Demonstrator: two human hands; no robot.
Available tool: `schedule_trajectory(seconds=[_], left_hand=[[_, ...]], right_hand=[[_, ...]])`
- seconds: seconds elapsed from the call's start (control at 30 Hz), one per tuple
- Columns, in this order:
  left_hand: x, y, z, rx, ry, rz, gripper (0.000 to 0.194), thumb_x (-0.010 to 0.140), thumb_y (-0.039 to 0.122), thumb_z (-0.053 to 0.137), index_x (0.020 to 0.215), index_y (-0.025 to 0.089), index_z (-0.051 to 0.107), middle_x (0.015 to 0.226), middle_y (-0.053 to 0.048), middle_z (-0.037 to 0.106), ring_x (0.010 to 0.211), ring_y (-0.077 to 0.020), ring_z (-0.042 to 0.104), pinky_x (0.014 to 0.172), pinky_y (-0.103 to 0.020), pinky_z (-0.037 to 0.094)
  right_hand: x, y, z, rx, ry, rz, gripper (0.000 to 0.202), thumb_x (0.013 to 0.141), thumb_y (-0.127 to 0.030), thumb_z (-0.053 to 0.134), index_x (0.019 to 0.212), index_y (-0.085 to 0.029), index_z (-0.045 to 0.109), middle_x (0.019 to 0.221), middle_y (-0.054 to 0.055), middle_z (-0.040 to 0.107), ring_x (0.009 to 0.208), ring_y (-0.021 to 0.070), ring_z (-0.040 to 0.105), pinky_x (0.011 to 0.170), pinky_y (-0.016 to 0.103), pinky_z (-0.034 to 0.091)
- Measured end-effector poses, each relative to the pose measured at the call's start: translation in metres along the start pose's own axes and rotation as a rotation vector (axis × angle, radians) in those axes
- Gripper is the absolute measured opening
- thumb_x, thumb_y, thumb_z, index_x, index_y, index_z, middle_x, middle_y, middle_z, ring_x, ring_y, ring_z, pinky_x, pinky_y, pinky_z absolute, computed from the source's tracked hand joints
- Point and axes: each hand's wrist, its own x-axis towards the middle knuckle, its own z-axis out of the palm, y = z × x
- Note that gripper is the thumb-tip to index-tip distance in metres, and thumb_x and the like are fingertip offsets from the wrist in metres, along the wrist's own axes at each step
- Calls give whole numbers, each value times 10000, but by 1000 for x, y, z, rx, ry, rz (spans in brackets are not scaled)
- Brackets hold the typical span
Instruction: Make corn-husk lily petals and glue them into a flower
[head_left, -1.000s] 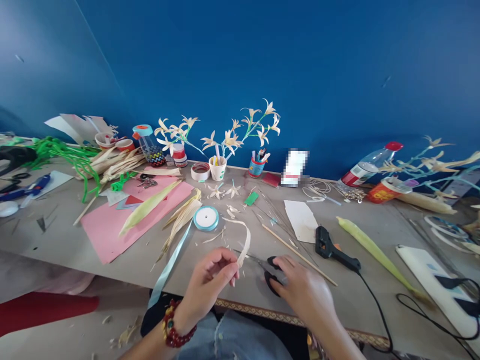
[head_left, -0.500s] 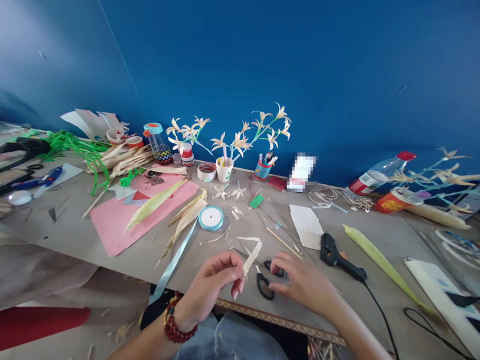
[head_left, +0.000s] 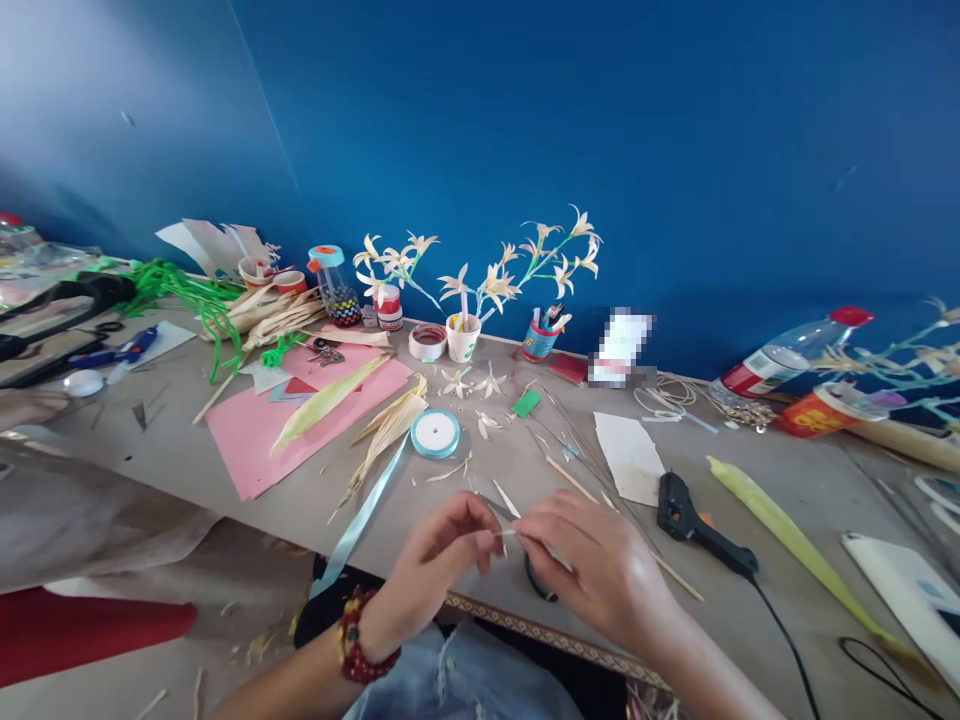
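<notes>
My left hand (head_left: pixel 454 550) and my right hand (head_left: pixel 589 560) meet above the table edge, fingertips close together. A thin pale strip of corn husk (head_left: pixel 507 533) runs between them, pinched at both ends; most of it is hidden by the fingers. Black-handled scissors (head_left: pixel 538 580) lie beneath my right hand, their handles partly covered. Beyond my fingers a small pointed husk piece (head_left: pixel 507 498) rests on the table. To the left is a spool of light blue ribbon (head_left: pixel 436 434), its tail trailing over the edge, beside dry corn husks (head_left: pixel 386 440).
A black glue gun (head_left: pixel 701 525) and a green husk (head_left: pixel 795 535) lie to the right. Husk flowers (head_left: pixel 499 287) stand in a paper cup (head_left: pixel 463 342) at the back. Pink paper (head_left: pixel 240 445) lies left. Another person's hand (head_left: pixel 30 408) is at the far left.
My right hand has left the scissors' handles and moved left to the husk strip. The strip, which stuck up folded from my left hand, is now mostly hidden between both hands.
</notes>
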Motion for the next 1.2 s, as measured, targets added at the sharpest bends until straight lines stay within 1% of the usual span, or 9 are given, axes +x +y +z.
schedule_trajectory(seconds=[0.1,0.17,0.23,0.57,0.73,0.87,1.03,1.1,1.2], left_hand=[[-1,7,-1,533,94,360,222,860,226,637,1077,183,621,1011,-92,647,901,-224,591,860,-368,451],[1,9,0,752,111,471,219,844,179,639,1062,190,617,978,-89,657,910,-240,590,849,-377,450],[4,8,2,836,130,493,123,863,140,595,968,199,619,885,-68,659,860,-229,594,797,-358,453],[11,4,9,889,218,612,157,814,68,558,788,222,544,724,-24,633,705,-189,575,730,-348,460],[12,-1,-2,976,312,685,190,797,51,549,800,240,538,723,-10,636,707,-195,592,792,-378,478],[9,2,-12,919,436,589,158,842,77,527,874,229,558,799,-35,630,794,-213,604,760,-348,473],[8,11,-1,826,132,460,161,843,157,599,994,211,619,883,-63,680,854,-227,628,823,-360,482],[10,13,6,836,113,454,94,850,140,589,894,215,625,804,-39,677,804,-210,625,823,-354,476],[13,12,11,881,136,494,138,850,100,554,780,215,586,716,-14,646,726,-187,596,830,-360,466]], right_hand=[[-1,-5,4,41,-30,197,156,909,-134,513,832,-211,625,706,6,661,627,141,597,580,238,424],[0,-9,7,61,-39,295,136,883,-148,528,787,-217,595,645,-25,612,554,121,562,532,221,390],[0,-12,9,66,-31,354,133,866,-157,532,755,-221,568,600,-47,568,501,107,525,499,214,361],[-2,-19,15,98,51,361,194,906,-196,519,715,-214,541,569,-50,527,502,106,492,510,214,359],[-6,-20,16,119,83,376,199,913,-208,515,718,-214,552,559,-50,528,498,105,497,515,214,376],[-11,-17,16,176,127,453,198,912,-224,517,720,-218,567,569,-43,558,500,110,525,517,212,403],[-11,-18,18,196,107,462,171,900,-213,505,744,-217,575,579,-45,551,507,110,527,505,203,408],[-10,-19,18,168,112,447,173,898,-203,500,742,-216,573,578,-45,553,508,108,527,507,201,406],[-8,-21,18,109,128,403,176,890,-198,507,726,-214,569,559,-45,554,500,108,524,508,205,401]])
